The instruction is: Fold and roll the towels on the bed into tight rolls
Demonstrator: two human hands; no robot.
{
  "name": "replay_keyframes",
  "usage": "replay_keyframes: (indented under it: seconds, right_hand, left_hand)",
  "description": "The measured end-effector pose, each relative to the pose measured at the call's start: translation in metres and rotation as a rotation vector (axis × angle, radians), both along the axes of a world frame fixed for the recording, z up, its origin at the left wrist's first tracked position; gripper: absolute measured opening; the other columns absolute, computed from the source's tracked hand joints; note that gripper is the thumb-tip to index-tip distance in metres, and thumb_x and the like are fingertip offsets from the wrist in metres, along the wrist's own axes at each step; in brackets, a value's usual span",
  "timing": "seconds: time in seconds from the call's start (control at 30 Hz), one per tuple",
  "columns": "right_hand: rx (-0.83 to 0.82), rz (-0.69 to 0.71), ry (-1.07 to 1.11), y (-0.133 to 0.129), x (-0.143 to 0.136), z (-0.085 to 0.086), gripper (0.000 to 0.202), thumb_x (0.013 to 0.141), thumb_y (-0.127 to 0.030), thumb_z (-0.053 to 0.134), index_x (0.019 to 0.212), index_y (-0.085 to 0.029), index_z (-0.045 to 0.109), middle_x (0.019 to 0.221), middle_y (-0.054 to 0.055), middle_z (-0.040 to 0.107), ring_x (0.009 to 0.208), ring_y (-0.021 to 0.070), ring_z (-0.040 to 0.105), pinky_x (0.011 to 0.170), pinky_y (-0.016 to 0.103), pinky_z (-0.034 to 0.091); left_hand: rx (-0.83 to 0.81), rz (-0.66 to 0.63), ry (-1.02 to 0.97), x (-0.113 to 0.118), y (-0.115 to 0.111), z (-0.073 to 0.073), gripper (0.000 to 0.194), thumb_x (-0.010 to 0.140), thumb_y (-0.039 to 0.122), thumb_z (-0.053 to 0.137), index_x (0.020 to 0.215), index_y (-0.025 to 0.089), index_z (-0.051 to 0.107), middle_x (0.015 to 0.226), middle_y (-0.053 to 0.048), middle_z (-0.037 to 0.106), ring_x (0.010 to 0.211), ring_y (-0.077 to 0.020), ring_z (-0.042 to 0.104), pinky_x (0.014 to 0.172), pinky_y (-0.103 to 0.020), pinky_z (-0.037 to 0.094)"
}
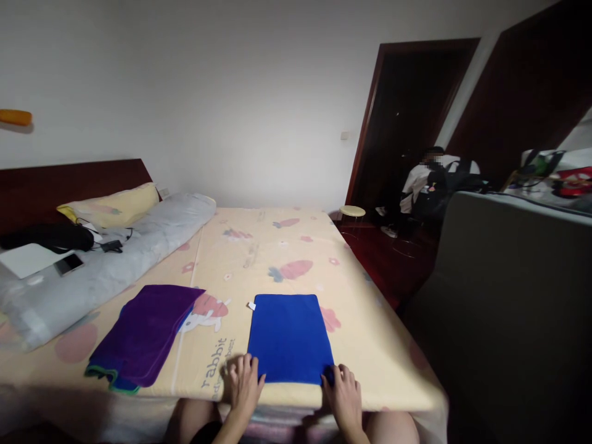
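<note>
A blue cloth (290, 339) lies flat on the bed, roughly rectangular, with a small white tag at its far left corner. At its near left corner is my left hand (245, 381), fingers curled and closed on the edge. My right hand (343, 391) pinches the near right corner, where a bit of the cloth is lifted between thumb and fingers. To the left rests a loose stack of cloths (148, 330), purple on top, with blue and green edges showing beneath.
The bed (259, 246) has a yellow patterned sheet. On its left are a grey rolled quilt (134, 259), a pillow (115, 206), a phone (69, 264) and cables. A stool (352, 211) and a seated person (430, 185) are beyond; a dark grey panel (513, 296) stands right.
</note>
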State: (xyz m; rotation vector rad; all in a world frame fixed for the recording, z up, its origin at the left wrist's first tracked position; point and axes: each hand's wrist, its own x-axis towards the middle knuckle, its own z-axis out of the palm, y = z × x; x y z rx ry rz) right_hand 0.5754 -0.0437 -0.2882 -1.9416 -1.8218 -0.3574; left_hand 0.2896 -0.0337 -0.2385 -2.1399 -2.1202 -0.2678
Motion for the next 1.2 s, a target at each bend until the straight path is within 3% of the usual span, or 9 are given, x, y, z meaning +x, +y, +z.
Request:
replay_keyframes:
  seconds: [0.07, 0.17, 0.27, 0.37, 0.53, 0.73, 0.83, 1.0, 1.2]
  right_hand:
    - [0.043, 0.022, -0.050, 0.001, -0.013, 0.003, 0.023, 0.090, -0.020, 0.044, 0.104, -0.020, 0.062, 0.104, 0.011, 0.064, 0.089, 0.0247, 0.058, 0.077, 0.037, 0.039]
    - [0.031, 0.087, -0.059, 0.003, -0.043, 0.011, 0.033, 0.081, -0.002, 0.043, 0.097, -0.023, 0.063, 0.094, 0.006, 0.064, 0.084, 0.0224, 0.056, 0.076, 0.036, 0.037]
    - [0.008, 0.149, -0.007, 0.006, -0.078, 0.018, 0.027, 0.080, -0.003, 0.048, 0.085, -0.025, 0.062, 0.083, 0.003, 0.063, 0.080, 0.0223, 0.055, 0.073, 0.035, 0.035]
    - [0.010, 0.181, 0.035, 0.007, -0.097, 0.018, 0.021, 0.081, -0.006, 0.051, 0.081, -0.025, 0.060, 0.081, 0.002, 0.062, 0.080, 0.0220, 0.054, 0.073, 0.035, 0.034]
    - [0.032, 0.152, 0.030, 0.006, -0.067, 0.005, 0.025, 0.078, -0.002, 0.049, 0.085, -0.024, 0.060, 0.080, 0.003, 0.062, 0.079, 0.0223, 0.053, 0.073, 0.035, 0.034]
    - [0.003, 0.245, 0.116, 0.000, -0.001, -0.004, 0.026, 0.081, -0.005, 0.047, 0.094, -0.024, 0.060, 0.085, 0.002, 0.064, 0.079, 0.0197, 0.055, 0.073, 0.033, 0.037]
    - [-0.013, 0.342, 0.140, -0.004, 0.015, -0.007, 0.030, 0.081, -0.011, 0.051, 0.106, -0.026, 0.059, 0.099, 0.002, 0.066, 0.087, 0.0196, 0.058, 0.078, 0.034, 0.038]
    - [0.032, 0.343, 0.082, -0.009, 0.021, -0.011, 0.036, 0.080, -0.019, 0.055, 0.114, -0.029, 0.057, 0.111, 0.005, 0.065, 0.101, 0.0238, 0.058, 0.085, 0.039, 0.038]
    - [0.015, 0.359, 0.068, -0.003, 0.024, -0.002, 0.042, 0.075, -0.005, 0.047, 0.109, -0.028, 0.058, 0.105, 0.003, 0.067, 0.097, 0.0202, 0.060, 0.083, 0.036, 0.036]
  left_hand:
    - [-0.051, -0.063, -0.050, 0.017, 0.000, -0.004, 0.040, 0.085, 0.014, 0.045, 0.119, 0.025, 0.063, 0.128, -0.008, 0.062, 0.120, -0.0277, 0.051, 0.103, -0.048, 0.034]
    - [-0.150, -0.150, -0.175, 0.047, -0.001, -0.009, 0.046, 0.084, 0.007, 0.041, 0.117, 0.029, 0.064, 0.128, -0.003, 0.063, 0.125, -0.0223, 0.050, 0.106, -0.040, 0.034]
    - [-0.171, -0.174, -0.260, 0.073, 0.001, -0.018, 0.044, 0.087, 0.010, 0.038, 0.119, 0.028, 0.062, 0.131, -0.003, 0.061, 0.128, -0.0210, 0.048, 0.108, -0.039, 0.035]
    - [-0.130, -0.190, -0.255, 0.079, 0.002, -0.028, 0.041, 0.090, 0.014, 0.037, 0.121, 0.026, 0.061, 0.131, -0.005, 0.061, 0.127, -0.0222, 0.050, 0.107, -0.040, 0.036]
    - [0.052, -0.178, -0.187, 0.038, 0.000, -0.031, 0.031, 0.089, 0.015, 0.042, 0.107, 0.025, 0.065, 0.111, -0.004, 0.068, 0.109, -0.0228, 0.058, 0.097, -0.038, 0.042]
    - [0.131, -0.168, -0.174, -0.021, -0.007, -0.008, 0.023, 0.087, 0.014, 0.042, 0.089, 0.024, 0.063, 0.089, -0.002, 0.064, 0.088, -0.0205, 0.058, 0.082, -0.035, 0.042]
    - [0.090, -0.197, -0.208, -0.032, -0.010, -0.002, 0.025, 0.085, 0.012, 0.040, 0.090, 0.024, 0.062, 0.091, -0.002, 0.064, 0.091, -0.0204, 0.057, 0.086, -0.036, 0.041]
    - [0.006, -0.257, -0.237, -0.042, -0.013, -0.007, 0.041, 0.074, 0.007, 0.046, 0.109, 0.024, 0.060, 0.113, -0.004, 0.064, 0.109, -0.0226, 0.053, 0.099, -0.039, 0.036]
    - [-0.006, -0.298, -0.179, -0.045, -0.005, -0.007, 0.044, 0.074, 0.001, 0.042, 0.104, 0.025, 0.062, 0.110, -0.004, 0.065, 0.106, -0.0212, 0.055, 0.095, -0.038, 0.038]
